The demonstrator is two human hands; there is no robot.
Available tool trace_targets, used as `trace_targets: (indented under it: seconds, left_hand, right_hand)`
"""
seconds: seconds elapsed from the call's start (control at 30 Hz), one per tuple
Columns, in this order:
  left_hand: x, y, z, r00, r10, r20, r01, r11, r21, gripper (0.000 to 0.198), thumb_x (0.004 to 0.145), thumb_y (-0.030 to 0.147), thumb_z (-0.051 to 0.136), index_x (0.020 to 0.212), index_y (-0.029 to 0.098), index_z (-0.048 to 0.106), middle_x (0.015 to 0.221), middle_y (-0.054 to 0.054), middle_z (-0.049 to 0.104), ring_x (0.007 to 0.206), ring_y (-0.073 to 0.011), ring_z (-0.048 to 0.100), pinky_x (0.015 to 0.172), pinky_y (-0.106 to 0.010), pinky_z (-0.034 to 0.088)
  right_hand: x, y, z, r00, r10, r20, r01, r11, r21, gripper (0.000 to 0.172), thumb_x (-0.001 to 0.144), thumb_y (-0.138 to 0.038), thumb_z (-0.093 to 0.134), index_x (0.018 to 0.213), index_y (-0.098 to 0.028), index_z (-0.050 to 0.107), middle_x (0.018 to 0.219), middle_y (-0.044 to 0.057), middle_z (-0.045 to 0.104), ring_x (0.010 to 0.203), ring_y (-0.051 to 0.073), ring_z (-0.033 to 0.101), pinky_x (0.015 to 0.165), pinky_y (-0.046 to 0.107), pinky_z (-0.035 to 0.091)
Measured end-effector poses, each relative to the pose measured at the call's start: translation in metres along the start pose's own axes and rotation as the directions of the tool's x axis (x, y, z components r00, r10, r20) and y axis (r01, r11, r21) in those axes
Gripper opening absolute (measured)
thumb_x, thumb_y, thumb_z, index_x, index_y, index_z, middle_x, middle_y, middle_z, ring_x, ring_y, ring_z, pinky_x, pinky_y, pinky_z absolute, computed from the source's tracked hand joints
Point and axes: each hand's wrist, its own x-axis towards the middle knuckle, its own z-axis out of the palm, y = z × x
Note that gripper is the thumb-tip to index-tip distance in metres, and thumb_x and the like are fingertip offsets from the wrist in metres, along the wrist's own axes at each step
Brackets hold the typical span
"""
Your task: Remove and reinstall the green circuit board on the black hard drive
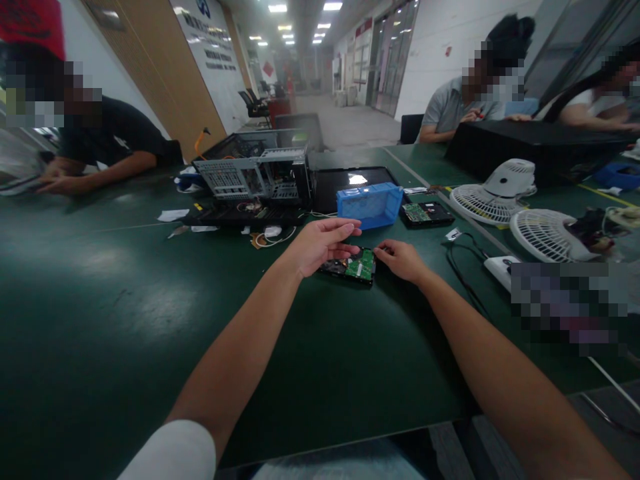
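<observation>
Green bench (150, 347), bright hall (345, 123). Above one drive (361, 268), inward from the bench's near edge, hovers the left hand (324, 245), fingers slightly apart; the right hand (403, 261) meets its far-right corner, thumb and forefinger together, grip unclear. Beyond: one bin (356, 211), a second drive (419, 213), one case (225, 177), two fans (540, 233), three people (447, 107).
</observation>
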Motion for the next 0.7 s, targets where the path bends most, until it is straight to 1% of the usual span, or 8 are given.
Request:
trace_targets:
  seconds: [0.23,0.33,0.4,0.47,0.53,0.6,0.7]
  left_hand:
    - [-0.0006,0.0,-0.0004,0.997,-0.027,0.071,0.029,0.999,-0.014,0.027,0.092,0.02,0.07,0.119,0.016,0.071,0.122,-0.014,0.07,0.083,-0.015,0.074,0.07,-0.024,0.06]
    - [0.0001,-0.0005,0.0001,0.996,-0.034,0.085,0.035,0.999,-0.006,0.029,0.089,0.022,0.073,0.118,0.016,0.071,0.123,-0.014,0.069,0.083,-0.0161,0.075,0.07,-0.025,0.06]
    - [0.0003,-0.0006,0.0017,0.998,-0.02,0.066,0.019,1.0,0.017,0.031,0.089,0.03,0.074,0.116,0.016,0.071,0.122,-0.014,0.069,0.08,-0.0162,0.075,0.067,-0.025,0.059]
    - [0.0003,-0.0007,0.0037,0.999,-0.005,0.036,0.003,0.999,0.052,0.036,0.09,0.043,0.071,0.112,0.014,0.071,0.12,-0.015,0.069,0.075,-0.0155,0.074,0.061,-0.023,0.058]
    - [0.0001,-0.001,0.005,1.0,-0.001,0.009,0.0,0.996,0.088,0.041,0.09,0.05,0.069,0.108,0.014,0.072,0.118,-0.015,0.07,0.069,-0.0137,0.072,0.054,-0.021,0.055]
    - [-0.0001,-0.0017,0.0052,1.0,-0.006,-0.003,0.006,0.994,0.113,0.038,0.089,0.048,0.071,0.105,0.014,0.072,0.117,-0.014,0.07,0.065,-0.0118,0.07,0.05,-0.019,0.052]
    - [-0.0003,-0.0028,0.0037,1.0,-0.01,0.006,0.009,0.993,0.117,0.031,0.088,0.041,0.074,0.106,0.015,0.073,0.116,-0.013,0.071,0.063,-0.0097,0.068,0.051,-0.019,0.052]
  right_hand:
    - [0.0004,-0.0009,-0.0004,1.0,-0.005,0.001,0.005,1.0,-0.021,0.028,0.096,-0.043,0.056,0.096,-0.021,0.074,0.082,0.005,0.073,0.073,0.018,0.062,0.064,0.027,0.039]
    - [0.0004,-0.0007,0.0003,1.0,-0.012,-0.004,0.012,1.0,-0.016,0.028,0.096,-0.043,0.056,0.096,-0.021,0.074,0.082,0.004,0.073,0.073,0.018,0.061,0.065,0.027,0.039]
    - [0.0003,-0.0002,0.0009,1.0,-0.014,-0.005,0.014,1.0,-0.006,0.028,0.096,-0.042,0.056,0.096,-0.021,0.073,0.082,0.004,0.073,0.073,0.018,0.061,0.065,0.027,0.039]
    - [0.0002,0.0002,0.0014,1.0,-0.012,-0.005,0.012,1.0,-0.003,0.028,0.096,-0.042,0.056,0.096,-0.021,0.074,0.082,0.004,0.073,0.074,0.018,0.061,0.065,0.027,0.039]
    - [0.0002,0.0003,0.0015,1.0,-0.007,-0.006,0.007,1.0,-0.006,0.028,0.095,-0.042,0.056,0.096,-0.021,0.074,0.082,0.004,0.073,0.073,0.018,0.061,0.065,0.027,0.039]
    - [0.0001,-0.0002,0.0011,1.0,-0.006,-0.004,0.006,1.0,-0.007,0.029,0.095,-0.043,0.056,0.097,-0.021,0.074,0.081,0.004,0.073,0.072,0.018,0.061,0.065,0.027,0.039]
    - [-0.0001,-0.0014,0.0001,1.0,-0.009,0.002,0.009,1.0,0.0,0.029,0.096,-0.043,0.055,0.096,-0.021,0.074,0.081,0.004,0.073,0.072,0.018,0.061,0.064,0.027,0.039]
